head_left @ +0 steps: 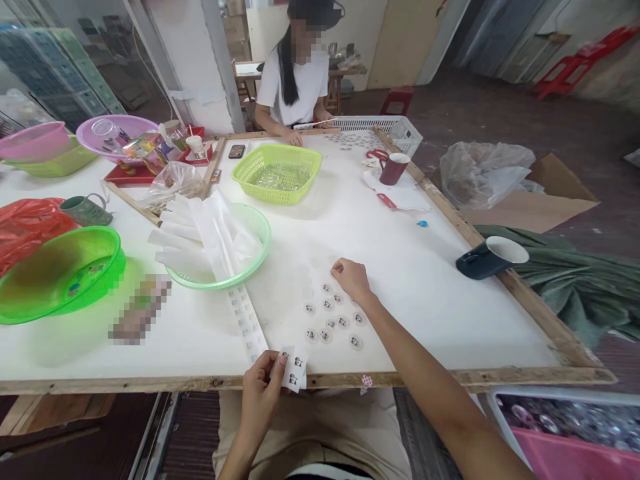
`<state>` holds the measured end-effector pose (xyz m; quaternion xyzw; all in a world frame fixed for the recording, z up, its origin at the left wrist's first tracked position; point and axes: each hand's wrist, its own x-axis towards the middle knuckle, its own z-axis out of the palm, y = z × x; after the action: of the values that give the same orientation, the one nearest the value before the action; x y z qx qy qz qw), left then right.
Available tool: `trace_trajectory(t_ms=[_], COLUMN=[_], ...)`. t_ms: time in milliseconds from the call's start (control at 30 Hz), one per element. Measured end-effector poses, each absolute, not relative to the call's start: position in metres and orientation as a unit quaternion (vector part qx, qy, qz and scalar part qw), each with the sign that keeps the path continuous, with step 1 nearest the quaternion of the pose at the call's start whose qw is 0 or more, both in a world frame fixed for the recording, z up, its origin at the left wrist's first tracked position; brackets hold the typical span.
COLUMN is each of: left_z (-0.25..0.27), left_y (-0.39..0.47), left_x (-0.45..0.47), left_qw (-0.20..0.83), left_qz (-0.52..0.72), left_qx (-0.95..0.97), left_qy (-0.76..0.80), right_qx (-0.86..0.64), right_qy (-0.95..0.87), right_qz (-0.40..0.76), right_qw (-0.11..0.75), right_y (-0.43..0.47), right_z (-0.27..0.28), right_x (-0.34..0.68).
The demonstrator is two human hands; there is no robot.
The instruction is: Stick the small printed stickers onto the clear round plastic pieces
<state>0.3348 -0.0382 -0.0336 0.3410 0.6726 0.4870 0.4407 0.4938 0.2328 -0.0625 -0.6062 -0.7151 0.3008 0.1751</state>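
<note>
My left hand (261, 385) grips a small white sticker sheet (295, 368) with dark printed figures, over the table's front edge. A long strip of sticker paper (246, 320) with faint marks runs from the green basket down to this hand. My right hand (351, 279) is closed in a pinch low over the white table; whatever its fingertips hold is too small to make out. Just below and left of it lie several round transparent discs (343, 322), each bearing a small dark figure. A few fainter discs (316, 277) lie to the left of the fingertips.
A mint-green basket (267, 243) holds white paper strips; a lime basket (240, 189) holds transparent pieces. Mugs (473, 261) and a green bowl (116, 250) stand about. Across the table sits a co-worker (295, 87). Wooden strips (530, 313) edge the table. A bin (590, 417) is at lower right.
</note>
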Motion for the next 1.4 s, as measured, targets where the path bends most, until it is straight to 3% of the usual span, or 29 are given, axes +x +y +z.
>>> trace_trajectory(t_ms=[1033, 1300, 1400], left_z=[-0.042, -0.034, -0.029], left_y=[-0.036, -0.035, -0.035], left_x=[0.332, 0.334, 0.336], left_qw=[0.45, 0.459, 0.456], left_qz=[0.485, 0.507, 0.522], left_qx=[0.328, 0.297, 0.276], left_qy=[0.674, 0.666, 0.666], right_qx=[-0.592, -0.554, -0.45], right_qy=[-0.725, -0.704, -0.733], right_qz=[0.273, 0.325, 0.421], right_qw=[0.223, 0.302, 0.287], right_y=[0.225, 0.191, 0.145], right_z=[-0.086, -0.033, -0.007], right_x=[0.503, 0.5, 0.492])
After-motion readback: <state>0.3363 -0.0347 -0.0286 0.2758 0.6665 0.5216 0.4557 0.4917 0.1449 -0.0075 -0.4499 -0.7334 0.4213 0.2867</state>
